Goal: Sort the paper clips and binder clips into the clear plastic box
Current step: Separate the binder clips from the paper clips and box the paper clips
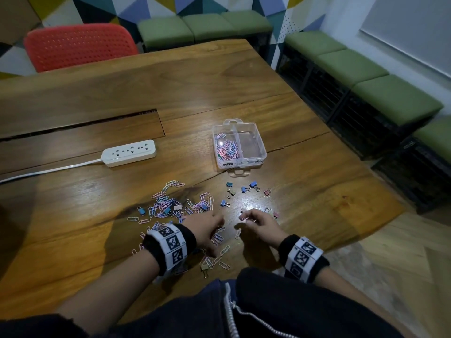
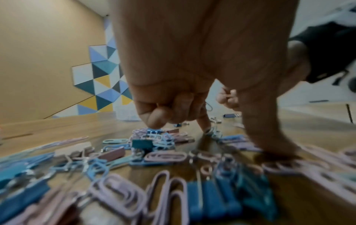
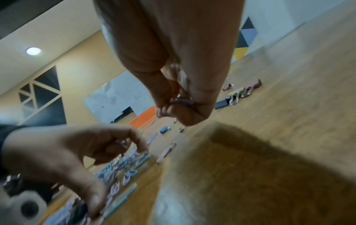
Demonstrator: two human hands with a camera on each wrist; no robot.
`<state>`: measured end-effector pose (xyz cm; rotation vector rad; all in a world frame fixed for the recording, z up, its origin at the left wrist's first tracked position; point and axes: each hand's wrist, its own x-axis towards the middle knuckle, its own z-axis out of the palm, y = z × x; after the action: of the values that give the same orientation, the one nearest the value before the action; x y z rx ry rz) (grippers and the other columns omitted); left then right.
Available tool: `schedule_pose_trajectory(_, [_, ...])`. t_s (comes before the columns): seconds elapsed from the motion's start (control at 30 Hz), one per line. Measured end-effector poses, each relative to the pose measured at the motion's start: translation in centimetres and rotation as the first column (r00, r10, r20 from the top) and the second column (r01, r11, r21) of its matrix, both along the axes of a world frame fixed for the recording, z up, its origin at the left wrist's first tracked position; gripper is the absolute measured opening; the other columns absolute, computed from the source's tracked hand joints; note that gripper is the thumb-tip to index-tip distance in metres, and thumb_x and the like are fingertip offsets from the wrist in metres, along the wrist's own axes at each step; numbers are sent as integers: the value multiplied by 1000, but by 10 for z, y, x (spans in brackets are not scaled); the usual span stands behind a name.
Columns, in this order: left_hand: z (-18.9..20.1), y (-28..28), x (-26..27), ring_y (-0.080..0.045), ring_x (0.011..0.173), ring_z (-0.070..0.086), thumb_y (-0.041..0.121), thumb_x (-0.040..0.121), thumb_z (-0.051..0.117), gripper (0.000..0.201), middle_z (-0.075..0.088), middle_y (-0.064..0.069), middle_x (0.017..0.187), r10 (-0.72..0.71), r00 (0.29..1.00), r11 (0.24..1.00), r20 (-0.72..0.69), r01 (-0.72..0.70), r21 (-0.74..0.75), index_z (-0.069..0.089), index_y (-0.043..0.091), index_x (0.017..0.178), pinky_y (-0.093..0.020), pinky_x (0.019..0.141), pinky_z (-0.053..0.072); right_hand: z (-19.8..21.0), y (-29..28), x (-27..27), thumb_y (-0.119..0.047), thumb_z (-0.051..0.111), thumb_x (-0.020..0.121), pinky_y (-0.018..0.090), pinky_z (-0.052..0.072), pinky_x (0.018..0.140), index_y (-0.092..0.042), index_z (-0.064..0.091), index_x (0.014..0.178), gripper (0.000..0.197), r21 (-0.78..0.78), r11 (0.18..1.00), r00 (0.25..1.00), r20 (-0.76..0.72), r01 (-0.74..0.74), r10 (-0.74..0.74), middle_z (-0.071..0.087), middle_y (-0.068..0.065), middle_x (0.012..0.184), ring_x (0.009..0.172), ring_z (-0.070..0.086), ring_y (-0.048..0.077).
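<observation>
The clear plastic box (image 1: 258, 148) stands open mid-table; its left compartment holds pastel paper clips (image 1: 228, 148), and its right one shows none. A loose pile of paper clips (image 1: 168, 202) lies near me, and binder clips (image 1: 253, 185) are scattered to its right. My left hand (image 1: 214, 230) (image 2: 238, 137) is down in the pile, thumb and index on the table, the other fingers curled round what look like paper clips. Just right of it, my right hand (image 1: 246, 218) (image 3: 179, 109) pinches a small binder clip (image 3: 182, 101) above the wood.
A white power strip (image 1: 129, 152) with its cord lies at the left, behind it a cable slot (image 1: 80, 123) in the wooden table (image 1: 305, 191). A red chair (image 1: 80, 45) stands at the far side and green benches (image 1: 366, 76) line the right wall.
</observation>
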<state>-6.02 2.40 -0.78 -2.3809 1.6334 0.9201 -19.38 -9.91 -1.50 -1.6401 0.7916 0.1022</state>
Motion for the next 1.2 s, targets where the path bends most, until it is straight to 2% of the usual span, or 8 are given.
schedule_pose_trajectory(0.23, [-4,3,-3,-23,112,52,36,92,45,43,50,-10,126,-105,990,995,99,105,5,44,7,124,-35,95,47,4,-5,5,-11,45,90,21,38,57,-10,51,67,24,318,937,988,11,142,-154,51,2,67,58,45,12])
schedule_pose_trajectory(0.37, [-5,4,-2,-23,113,51,33,96,38,41,49,-10,125,-90,992,996,89,92,-13,43,5,125,-32,95,45,-3,0,8,-17,60,84,13,43,60,-18,49,68,19,-19,992,990,-80,-121,119,54,-4,68,63,51,9])
schedule_pose_trajectory(0.53, [-3,6,11,-19,86,47,25,98,36,19,45,-2,89,206,928,962,-310,-250,-112,48,11,94,-25,77,41,-13,4,6,-18,66,78,20,36,76,-15,58,91,16,-459,773,899,-222,-438,377,58,5,105,89,48,12])
schedule_pose_trajectory(0.6, [-1,8,16,-12,62,41,17,96,37,24,41,3,70,376,700,864,-607,-502,-44,43,14,73,-19,57,37,-15,5,6,-22,60,82,22,35,82,-12,58,97,18,-505,702,865,-274,-502,421,54,5,109,95,46,14])
schedule_pose_trajectory(0.7, [-1,11,19,-7,37,34,14,79,42,22,39,5,47,415,85,621,-906,-754,214,39,13,58,-13,37,28,-16,6,6,-24,51,88,23,36,85,-8,56,100,20,-512,659,835,-324,-551,445,50,6,109,101,47,18])
schedule_pose_trajectory(0.8, [-2,11,21,-8,32,34,7,78,31,28,44,0,45,332,-171,486,-928,-812,324,38,13,51,-10,34,25,-17,7,8,-18,47,91,17,34,79,-7,54,88,14,-475,733,873,-279,-487,400,51,6,100,88,50,10])
schedule_pose_trajectory(0.97, [-2,7,23,-7,30,40,10,61,48,9,56,0,44,320,-175,415,-931,-858,304,44,13,54,-7,30,28,-8,3,10,-12,46,92,15,38,62,-21,47,76,18,-62,972,967,-136,-227,218,53,-6,77,71,50,6])
schedule_pose_trajectory(1.2, [-5,11,27,-6,30,41,-14,79,33,33,54,-1,46,404,-52,498,-913,-825,268,40,11,60,-10,28,29,4,11,16,1,37,89,22,37,57,-8,52,73,23,429,903,998,-57,-5,32,50,4,72,59,46,13])
